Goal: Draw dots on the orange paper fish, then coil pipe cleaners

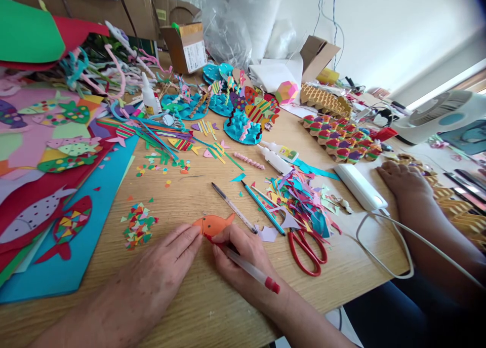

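Observation:
An orange paper fish [215,225] with a drawn eye and gill line lies on the wooden table [212,297]. My left hand [167,257] rests flat, its fingertips on the fish's head end. Held in my right hand [246,257] is a red pen [250,270], its tip down at the fish's lower edge, where red marks show. A clear pen [233,206] and a blue pen [263,207] lie just beyond. Red-handled scissors [307,252] are right of my right hand. Small coloured paper bits [139,226] form a pile to the left.
Blue and red sheets [102,206] with decorated paper fish cover the left side. Glue bottles [276,160], paper scraps [304,196], a white power bank [360,187] with a cable and painted egg cartons [341,138] lie further right. Another person's hand [404,178] rests there.

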